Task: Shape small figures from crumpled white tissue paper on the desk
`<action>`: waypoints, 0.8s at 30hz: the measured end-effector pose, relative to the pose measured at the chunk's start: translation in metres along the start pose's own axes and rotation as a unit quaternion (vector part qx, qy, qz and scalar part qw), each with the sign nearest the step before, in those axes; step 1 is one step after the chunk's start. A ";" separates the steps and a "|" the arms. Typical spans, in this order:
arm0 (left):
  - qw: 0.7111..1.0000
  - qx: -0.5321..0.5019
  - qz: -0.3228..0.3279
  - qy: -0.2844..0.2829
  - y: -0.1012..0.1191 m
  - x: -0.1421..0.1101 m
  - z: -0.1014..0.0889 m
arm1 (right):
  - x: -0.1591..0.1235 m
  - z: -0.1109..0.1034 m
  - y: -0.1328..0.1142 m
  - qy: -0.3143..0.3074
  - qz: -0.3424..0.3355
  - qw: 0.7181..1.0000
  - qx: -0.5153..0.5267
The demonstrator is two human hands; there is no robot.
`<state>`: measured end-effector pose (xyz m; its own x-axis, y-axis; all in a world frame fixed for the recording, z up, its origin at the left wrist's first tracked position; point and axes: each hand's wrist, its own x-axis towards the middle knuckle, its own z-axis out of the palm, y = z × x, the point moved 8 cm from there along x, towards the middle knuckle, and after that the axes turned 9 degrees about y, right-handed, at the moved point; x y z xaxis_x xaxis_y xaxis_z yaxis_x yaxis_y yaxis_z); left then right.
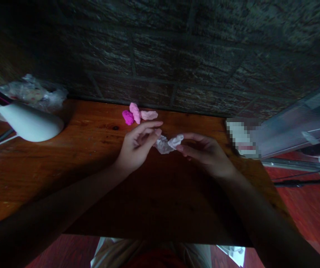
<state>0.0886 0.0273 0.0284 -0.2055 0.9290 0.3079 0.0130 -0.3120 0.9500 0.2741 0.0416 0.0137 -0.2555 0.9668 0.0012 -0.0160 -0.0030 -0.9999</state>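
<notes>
My right hand point(207, 154) pinches a small, crumpled white lump point(176, 141), soft-looking like modelling clay, between thumb and index finger. A piece of thin, see-through plastic wrap point(163, 145) lies between my two hands and touches the white lump. My left hand point(136, 147) has its thumb at the plastic wrap's left edge, with the index finger stretched above it; its other fingers are curled and partly hidden. Just beyond the left hand, two pale pink lumps point(134, 111) and one bright magenta lump point(127, 117) rest on the wooden table.
The wooden table point(93, 123) meets a dark stone-patterned wall point(154, 56). On the left are a white rounded lamp-like object point(33, 121) and crumpled clear plastic bags point(41, 93). A blurred-out pale object point(240, 137) lies at the right, beside a translucent panel point(296, 119).
</notes>
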 end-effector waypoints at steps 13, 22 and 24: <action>0.974 -0.101 -0.140 -0.145 -0.022 -0.012 0.021 | -0.001 0.005 -0.001 -0.051 0.010 0.998 0.029; 0.979 -0.108 -0.129 -0.119 -0.022 -0.009 0.019 | 0.001 0.001 -0.005 0.037 -0.039 0.998 0.021; 0.980 -0.113 -0.123 -0.110 -0.021 -0.008 0.019 | -0.002 0.001 -0.010 0.050 -0.071 0.996 0.004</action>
<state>0.1088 0.0302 0.0067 0.0403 0.9944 0.0977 -0.2331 -0.0858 0.9687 0.2736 0.0399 0.0238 -0.1531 0.9782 0.1401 -0.0529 0.1335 -0.9896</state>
